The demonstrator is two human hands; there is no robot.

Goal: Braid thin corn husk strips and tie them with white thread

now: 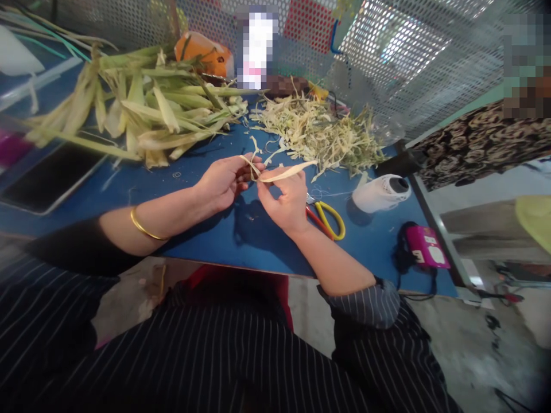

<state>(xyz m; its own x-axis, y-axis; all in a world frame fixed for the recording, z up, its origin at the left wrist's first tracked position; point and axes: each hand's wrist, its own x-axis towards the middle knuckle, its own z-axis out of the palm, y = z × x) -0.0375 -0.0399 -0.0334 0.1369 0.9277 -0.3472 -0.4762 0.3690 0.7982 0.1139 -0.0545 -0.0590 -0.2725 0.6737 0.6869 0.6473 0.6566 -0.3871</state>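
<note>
Nearby, right of hands (284,198): scissors (323,205), white spool (373,195); beyond: husk pile (167,115), shreds (318,132).

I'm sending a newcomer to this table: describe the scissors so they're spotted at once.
Find the blue table, then the person's right hand above it. Just right of that hand, before the white spool, lie the partly hidden scissors. Their yellow and red-orange handles set them apart from the white spool and the magenta box.

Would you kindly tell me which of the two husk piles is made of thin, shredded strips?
The right pile, nearer the white spool: it is a tangle of narrow scraps, while the left pile has long, broad leaves.
</note>
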